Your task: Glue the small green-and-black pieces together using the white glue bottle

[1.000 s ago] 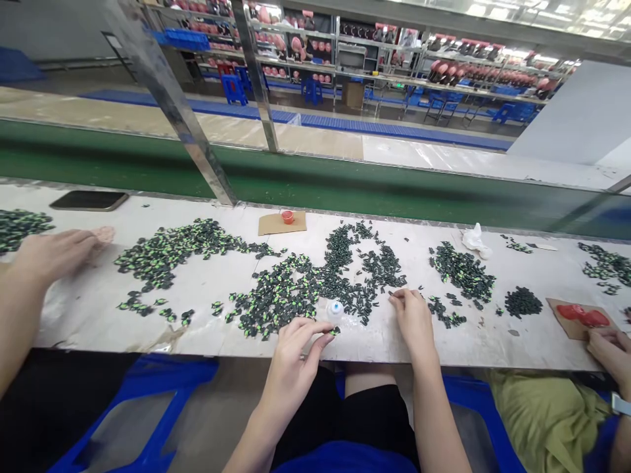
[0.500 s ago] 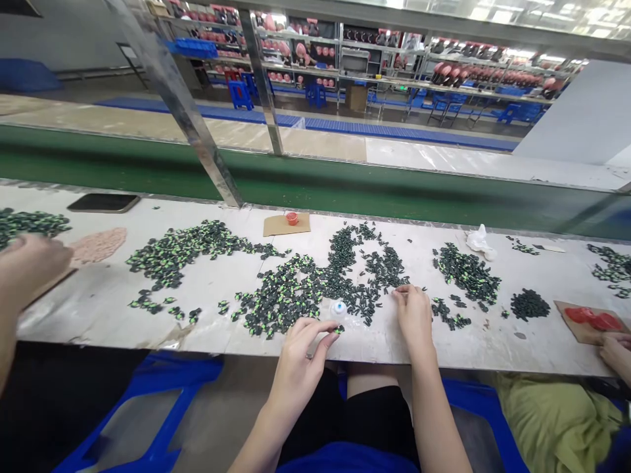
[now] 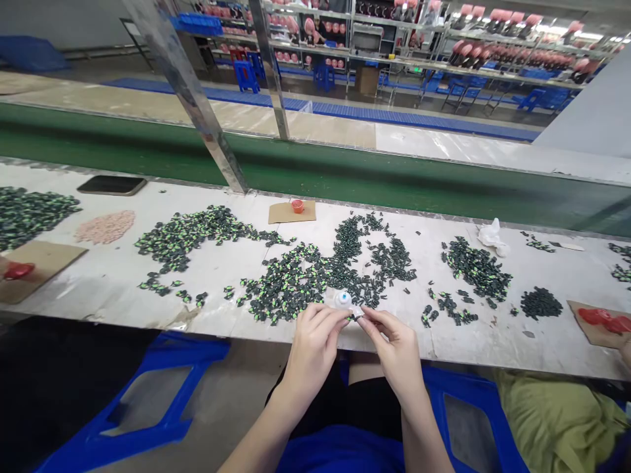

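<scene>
My left hand (image 3: 315, 341) pinches a small black-and-green plastic piece (image 3: 351, 318) above the front of the table. Close against it from the right comes my right hand (image 3: 394, 345), thumb and fingers closed; what they hold is too small to make out. Just behind the fingertips stands a white dispenser bottle (image 3: 343, 299) with a blue tip, on a clear sheet. A heap of black-and-green pieces (image 3: 286, 282) spreads beyond my left hand. Small dark pieces (image 3: 348, 243) form a loose ring farther back.
More black-and-green heaps lie left (image 3: 197, 230) and right (image 3: 476, 266). A red cup (image 3: 297, 206) rests on cardboard near the back. A phone (image 3: 112, 184), pale pink pieces (image 3: 106, 226) and white tissue (image 3: 491, 235) are also there. A co-worker's hand (image 3: 626, 351) shows at far right.
My right hand has come left from the edge of the dark pieces to meet my left hand. The co-worker's hand at far left has gone out of view. The camera view has shifted slightly.
</scene>
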Tool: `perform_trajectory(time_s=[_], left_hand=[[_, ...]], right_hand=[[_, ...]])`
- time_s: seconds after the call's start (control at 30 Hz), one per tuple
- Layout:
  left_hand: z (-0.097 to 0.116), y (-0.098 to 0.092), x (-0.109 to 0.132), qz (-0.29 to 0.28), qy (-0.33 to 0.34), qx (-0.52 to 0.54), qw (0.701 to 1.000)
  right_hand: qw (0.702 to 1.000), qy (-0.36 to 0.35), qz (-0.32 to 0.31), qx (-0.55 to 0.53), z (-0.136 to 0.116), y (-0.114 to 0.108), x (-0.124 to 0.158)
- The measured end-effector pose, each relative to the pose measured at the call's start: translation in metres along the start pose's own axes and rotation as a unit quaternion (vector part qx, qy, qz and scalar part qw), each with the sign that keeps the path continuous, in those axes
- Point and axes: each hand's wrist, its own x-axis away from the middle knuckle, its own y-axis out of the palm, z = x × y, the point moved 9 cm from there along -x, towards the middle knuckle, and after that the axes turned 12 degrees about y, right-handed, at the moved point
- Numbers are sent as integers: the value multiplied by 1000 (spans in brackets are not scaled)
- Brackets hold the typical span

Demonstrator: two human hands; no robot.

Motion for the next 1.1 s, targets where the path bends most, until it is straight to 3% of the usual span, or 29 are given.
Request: perform_trajectory(time_s=[0.53, 0.87, 1.1], left_hand=[[-7, 4, 5, -30, -6, 28, 999], [-5, -3, 5, -14, -19, 66, 998], [-15, -1, 13, -7, -105, 115, 988]], right_hand=[[995, 22, -79, -53, 7, 15, -7], [994, 46, -72, -72, 18, 21, -5], [996, 16, -70, -52, 14, 20, -4]])
